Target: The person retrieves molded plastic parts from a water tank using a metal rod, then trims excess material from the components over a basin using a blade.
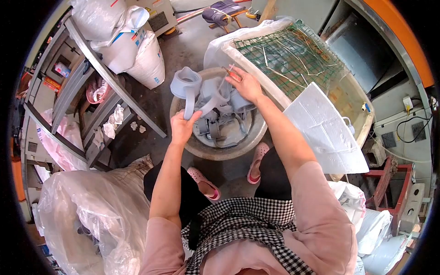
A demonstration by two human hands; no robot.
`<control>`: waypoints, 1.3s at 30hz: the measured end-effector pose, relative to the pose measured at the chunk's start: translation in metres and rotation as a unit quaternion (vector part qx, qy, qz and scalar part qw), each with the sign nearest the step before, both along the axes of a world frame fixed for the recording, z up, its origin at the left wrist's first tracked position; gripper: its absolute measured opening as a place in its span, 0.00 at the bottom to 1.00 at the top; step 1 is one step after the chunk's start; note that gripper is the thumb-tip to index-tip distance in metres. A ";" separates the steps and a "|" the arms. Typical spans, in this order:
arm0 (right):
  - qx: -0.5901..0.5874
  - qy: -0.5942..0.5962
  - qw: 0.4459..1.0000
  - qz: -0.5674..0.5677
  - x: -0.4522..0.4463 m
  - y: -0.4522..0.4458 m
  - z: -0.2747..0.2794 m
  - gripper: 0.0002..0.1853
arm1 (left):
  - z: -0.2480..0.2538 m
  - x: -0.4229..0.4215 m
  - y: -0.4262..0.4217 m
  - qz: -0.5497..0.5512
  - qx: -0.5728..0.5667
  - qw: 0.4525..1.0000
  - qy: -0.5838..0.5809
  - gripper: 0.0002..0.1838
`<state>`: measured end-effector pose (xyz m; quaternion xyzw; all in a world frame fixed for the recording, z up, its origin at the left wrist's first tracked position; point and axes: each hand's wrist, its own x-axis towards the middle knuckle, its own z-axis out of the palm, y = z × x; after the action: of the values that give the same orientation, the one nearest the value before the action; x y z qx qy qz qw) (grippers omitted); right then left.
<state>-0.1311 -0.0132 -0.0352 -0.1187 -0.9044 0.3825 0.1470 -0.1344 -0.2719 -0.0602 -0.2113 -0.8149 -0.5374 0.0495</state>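
Left hand (183,127)'s gripping a pale-grey plastic jug-shaped piece (179,91) just beyond it, right hand (246,86)'s holding a small orange-handled tool (233,74).

ABS sacks (147,63) and vented cabinets (403,132) mark a workshop.

From where I stand: floor (185,46) dark grey and smooth, with white scraps (134,126) lying by a grey metal rack (120,87) on the left. Stuffed white sacks (151,64) stand next to the rack. At the back, a low stool (237,20) bears a dark cloth bundle (222,12). On the right, pale cabinets (403,126) with dark vents (418,131) and a red metal frame (384,185). Lighting bright.
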 end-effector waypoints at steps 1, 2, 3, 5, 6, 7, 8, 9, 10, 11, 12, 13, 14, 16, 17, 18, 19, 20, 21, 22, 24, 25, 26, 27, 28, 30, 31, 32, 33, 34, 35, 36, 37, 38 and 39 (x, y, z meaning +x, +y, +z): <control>-0.019 0.006 1.000 0.009 -0.002 0.002 -0.003 0.23 | 0.000 -0.001 -0.001 0.000 0.000 1.000 -0.001 0.14; -0.038 0.012 0.999 0.017 -0.003 0.004 -0.007 0.23 | 0.000 -0.002 -0.002 -0.008 -0.028 0.999 0.011 0.14; -0.038 0.012 0.999 0.017 -0.004 0.006 -0.009 0.23 | 0.003 -0.002 -0.002 -0.016 -0.056 0.998 0.023 0.14; -0.060 0.015 0.997 0.043 -0.005 0.009 -0.014 0.23 | 0.007 -0.003 -0.002 -0.027 -0.080 0.995 0.051 0.15; -0.060 0.012 0.997 0.043 -0.005 0.008 -0.015 0.23 | 0.010 -0.003 -0.002 -0.038 -0.104 0.991 0.079 0.15; -0.080 -0.003 0.996 0.043 -0.006 0.008 -0.017 0.22 | 0.013 -0.002 -0.002 -0.037 -0.103 0.991 0.076 0.15; -0.100 -0.017 0.994 0.043 -0.006 0.007 -0.018 0.21 | 0.016 -0.002 -0.002 -0.041 -0.140 0.985 0.094 0.16; -0.099 -0.019 0.994 0.045 -0.005 0.005 -0.016 0.21 | 0.017 -0.001 -0.001 -0.045 -0.178 0.977 0.112 0.17; -0.085 -0.017 0.995 0.051 -0.003 0.003 -0.015 0.20 | 0.016 0.000 0.000 -0.043 -0.176 0.977 0.110 0.17; -0.073 -0.014 0.996 0.056 -0.002 0.001 -0.012 0.19 | 0.015 0.001 0.002 -0.029 -0.169 0.980 0.100 0.18; -0.073 -0.015 0.996 0.057 -0.003 0.001 -0.014 0.19 | 0.014 0.001 0.003 -0.017 -0.162 0.983 0.089 0.19; -0.070 0.000 0.996 0.058 -0.004 0.000 -0.016 0.19 | 0.012 0.001 0.002 -0.018 -0.163 0.982 0.089 0.19; -0.067 0.015 0.996 0.059 -0.004 0.000 -0.018 0.18 | 0.009 0.000 0.002 -0.002 -0.146 0.987 0.065 0.18; -0.077 0.012 0.996 0.042 -0.003 0.001 -0.013 0.17 | 0.004 -0.001 0.003 0.012 -0.128 0.991 0.040 0.18; -0.085 0.008 0.996 0.026 -0.003 0.001 -0.010 0.16 | 0.002 -0.001 0.003 0.033 -0.068 0.997 0.001 0.17; -0.085 0.008 0.996 0.026 -0.006 0.004 -0.015 0.16 | 0.001 -0.003 0.003 0.054 -0.007 0.998 -0.036 0.17; -0.135 0.035 0.990 0.022 -0.008 0.007 -0.020 0.15 | -0.001 -0.007 0.002 0.055 -0.007 0.998 -0.036 0.17; -0.183 0.063 0.981 0.018 -0.011 0.009 -0.025 0.14 | -0.003 -0.013 -0.002 0.059 -0.006 0.993 -0.098 0.16; -0.183 0.065 0.981 0.020 -0.012 0.008 -0.026 0.14 | -0.002 -0.016 -0.003 0.063 -0.005 0.985 -0.160 0.15; -0.173 0.053 0.984 0.000 -0.012 0.006 -0.027 0.13 | -0.003 -0.017 -0.004 0.064 -0.004 0.985 -0.159 0.15; -0.163 0.039 0.986 -0.019 -0.007 0.001 -0.029 0.12 | -0.005 -0.013 -0.003 0.049 -0.009 0.988 -0.145 0.16; -0.120 0.070 0.990 0.029 -0.002 -0.006 -0.026 0.12 | 0.005 -0.007 0.001 0.050 -0.009 0.988 -0.144 0.16; -0.075 0.102 0.989 0.077 0.002 -0.012 -0.023 0.12 | 0.015 0.001 0.005 0.071 -0.083 0.991 -0.071 0.18; -0.075 0.102 0.989 0.080 0.006 -0.017 -0.019 0.12 | 0.023 0.007 0.007 0.093 -0.157 0.983 0.001 0.19; -0.010 0.086 0.989 0.116 0.010 -0.023 -0.014 0.12 | 0.025 0.008 0.007 0.095 -0.170 0.981 0.012 0.20; -0.008 0.042 0.992 0.121 0.012 -0.029 -0.014 0.15 | 0.023 0.004 0.005 0.114 -0.159 0.980 -0.040 0.20; -0.008 0.041 0.991 0.123 0.007 -0.026 -0.026 0.15 | 0.022 0.003 0.002 0.129 -0.148 0.977 -0.088 0.20; -0.127 0.063 0.984 0.109 -0.002 -0.019 -0.037 0.16 | 0.020 0.001 -0.001 0.131 -0.146 0.977 -0.087 0.20; -0.243 0.083 0.962 0.095 -0.006 -0.015 -0.034 0.16 | 0.015 -0.002 -0.006 0.103 -0.091 0.986 -0.096 0.20; -0.233 0.093 0.967 0.041 -0.007 -0.009 -0.030 0.16 | 0.010 -0.004 -0.010 0.074 -0.036 0.991 -0.103 0.20; -0.233 0.095 0.967 0.045 -0.007 0.000 -0.025 0.16 | 0.005 -0.006 -0.013 0.077 -0.035 0.991 -0.100 0.20; -0.253 0.036 0.965 0.066 -0.002 0.006 -0.011 0.15 | -0.001 -0.008 -0.016 0.059 0.007 0.991 -0.118 0.20; -0.273 -0.023 0.958 0.085 0.003 0.008 0.005 0.15 | -0.003 -0.009 -0.017 0.040 0.048 0.989 -0.136 0.20; -0.271 0.029 0.953 0.135 0.011 0.001 0.020 0.15 | -0.003 -0.009 -0.017 0.039 0.047 0.989 -0.136 0.20; -0.272 0.029 0.953 0.134 0.008 0.000 0.014 0.15 | -0.004 -0.009 -0.016 0.039 0.070 0.984 -0.159 0.20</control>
<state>-0.1233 -0.0131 -0.0216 -0.0211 -0.7692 0.6332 0.0831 -0.1437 -0.2882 -0.0639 -0.0869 -0.7807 -0.6172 -0.0449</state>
